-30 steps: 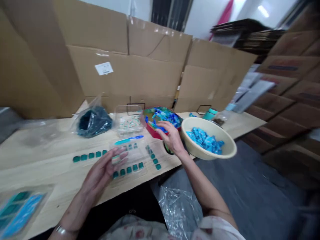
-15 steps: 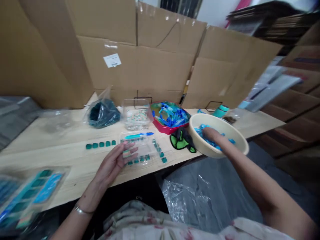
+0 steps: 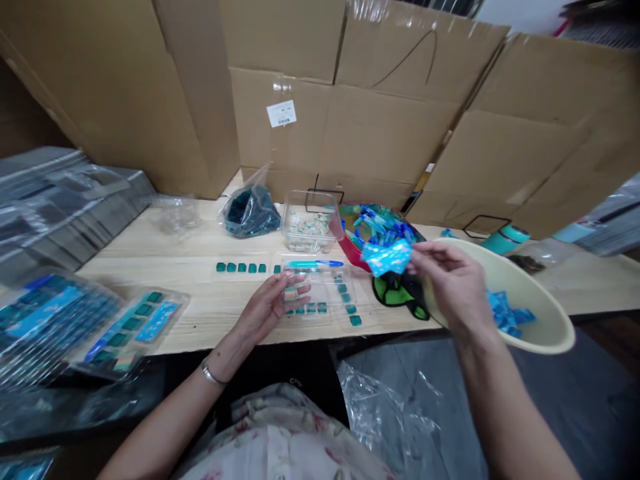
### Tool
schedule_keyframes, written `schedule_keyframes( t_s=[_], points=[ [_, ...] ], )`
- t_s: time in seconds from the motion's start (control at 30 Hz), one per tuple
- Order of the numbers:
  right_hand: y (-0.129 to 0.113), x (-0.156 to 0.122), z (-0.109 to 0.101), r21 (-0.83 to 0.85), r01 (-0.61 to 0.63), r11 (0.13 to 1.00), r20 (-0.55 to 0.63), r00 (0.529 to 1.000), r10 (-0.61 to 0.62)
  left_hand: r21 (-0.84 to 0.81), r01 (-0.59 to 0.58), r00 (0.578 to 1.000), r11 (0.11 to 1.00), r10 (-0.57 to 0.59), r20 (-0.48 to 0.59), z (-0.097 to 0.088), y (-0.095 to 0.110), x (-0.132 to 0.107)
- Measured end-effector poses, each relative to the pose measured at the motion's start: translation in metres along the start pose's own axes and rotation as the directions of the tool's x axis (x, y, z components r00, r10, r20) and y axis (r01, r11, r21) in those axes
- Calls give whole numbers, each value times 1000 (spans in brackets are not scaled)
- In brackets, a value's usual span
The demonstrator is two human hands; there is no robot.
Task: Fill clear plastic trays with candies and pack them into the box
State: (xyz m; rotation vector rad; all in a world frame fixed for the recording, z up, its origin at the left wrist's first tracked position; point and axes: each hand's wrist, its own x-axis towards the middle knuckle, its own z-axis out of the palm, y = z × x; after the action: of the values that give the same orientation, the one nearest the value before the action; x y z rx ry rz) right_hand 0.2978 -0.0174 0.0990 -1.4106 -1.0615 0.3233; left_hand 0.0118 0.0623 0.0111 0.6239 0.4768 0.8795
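Note:
My left hand (image 3: 275, 303) grips the left edge of a clear plastic tray (image 3: 320, 293) with the fingers spread along it. A blue pen (image 3: 316, 264) lies across the tray's far side. By my left fingers a small pale striped piece (image 3: 291, 293) shows in the tray. Raised above the table, my right hand (image 3: 450, 273) pinches a light-blue patterned piece (image 3: 387, 257) by its right end. More blue pieces (image 3: 510, 313) lie in a cream basin (image 3: 555, 333) behind the right wrist. Rows of dark green squares (image 3: 241, 267) lie on the table around and under the tray.
Several filled clear packs (image 3: 135, 327) stack at left. A bag of dark green pieces (image 3: 250, 212), a clear box of small striped pieces (image 3: 313, 223) and a red tray of blue pens (image 3: 355, 253) stand along the back. A black and green item (image 3: 395, 293) lies before the basin.
My right hand has come out of the basin and moved left, now carrying a light-blue patterned piece. My left hand stays at the tray. The view has turned left.

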Motion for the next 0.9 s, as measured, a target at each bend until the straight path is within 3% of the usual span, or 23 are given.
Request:
schedule_keyframes(
  t_s=[0.13,0.3,0.4,0.5,0.63,0.7,0.77,0.9],
  points=[
    [-7,-32,63,123,-76,990,160,985,56,-21,-38,999,999,38,-12,1,-3,-5],
    [12,-50,96,211,-125,969,245,967,71,-42,-92,994,995,89,-61,-7,-1,-14],
    [21,-53,102,172,-84,981,270,962,35,-56,-116,990,992,110,-91,-10,1,-16],
    [21,-55,104,34,71,997,297,952,-78,-74,-124,988,990,116,-100,-9,2,-16],
    [14,-56,102,-174,346,922,296,911,-287,-83,-128,986,988,118,-115,-8,2,-14],
    [11,-56,99,-230,407,884,269,900,-344,-84,-128,986,988,117,-122,-8,2,-13],
    [11,-55,97,-216,373,902,222,919,-327,-86,-121,985,989,109,-131,-10,2,-12],
    [12,-48,95,12,97,995,135,986,-98,-85,-110,985,990,96,-146,-11,1,-7]
  ],
)
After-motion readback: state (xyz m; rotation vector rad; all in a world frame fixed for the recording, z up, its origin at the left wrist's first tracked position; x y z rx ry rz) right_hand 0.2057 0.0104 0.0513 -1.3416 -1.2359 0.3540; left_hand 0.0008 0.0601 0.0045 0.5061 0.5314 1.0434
